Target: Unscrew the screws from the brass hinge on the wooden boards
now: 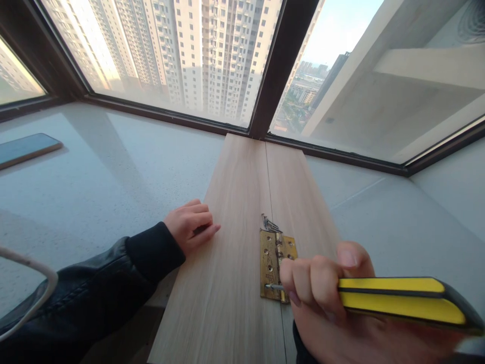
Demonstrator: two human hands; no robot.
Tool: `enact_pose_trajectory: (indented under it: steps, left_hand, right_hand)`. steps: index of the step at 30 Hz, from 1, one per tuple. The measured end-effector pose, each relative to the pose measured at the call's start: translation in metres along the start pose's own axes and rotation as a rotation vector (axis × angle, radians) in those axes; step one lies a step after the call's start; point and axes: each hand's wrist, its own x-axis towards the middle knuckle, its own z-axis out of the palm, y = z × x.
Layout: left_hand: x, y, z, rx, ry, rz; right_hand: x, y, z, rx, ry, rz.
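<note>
- Hinge (276, 265): a brass hinge lies flat across the seam between two boards (227, 263), one leaf on each, its barrel along the joint.
- Screwdriver (401, 299): yellow and black handle, its thin shaft reaching to the lower part of the left leaf, tip at or in a hole there.
- Right hand (326, 288): fingers wrapped tight round the screwdriver, thumb on top.
- Left hand (189, 225): fingers loosely curled, holding nothing, resting on the left edge of the left board as if to steady it.
- Screws (268, 223): a small heap lies loose just above the hinge, so several look not yet driven.
- Which holes are already filled is too small to tell; I judge the fixing to be early or midway, with the loose screws left to go in.
- Phone (26, 147): lies on the sill far left, well apart.
</note>
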Motion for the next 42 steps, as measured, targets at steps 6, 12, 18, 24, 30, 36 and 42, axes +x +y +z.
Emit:
enact_pose_trajectory:
  steps: [6, 12, 18, 24, 30, 36, 42]
  left_hand:
    - [0.0, 0.001, -0.001, 0.009, -0.014, -0.002]
    - [0.0, 0.0, -0.001, 0.006, -0.016, 0.001]
    - [0.0, 0.0, -0.001, 0.005, -0.011, 0.012]
    - [0.0, 0.0, 0.0, 0.012, -0.014, 0.004]
    - [0.003, 0.007, -0.006, 0.035, -0.073, -0.046]
    - [0.008, 0.058, -0.002, -0.187, -0.194, 0.037]
    - [0.015, 0.095, 0.018, -0.124, -0.301, 0.083]
  right_hand:
    - [0.007, 0.0, -0.005, -0.217, 0.153, -0.21]
    - [0.002, 0.004, 0.005, -0.065, 0.074, -0.106]
    - [0.006, 0.002, 0.005, -0.193, 0.085, -0.164]
    - [0.005, 0.001, -0.002, -0.188, 0.097, -0.19]
    - [0.002, 0.001, 0.007, -0.018, 0.066, -0.101]
    - [0.008, -0.01, 0.004, 0.012, 0.044, -0.058]
    - [0.012, -0.017, 0.003, -0.006, 0.032, -0.063]
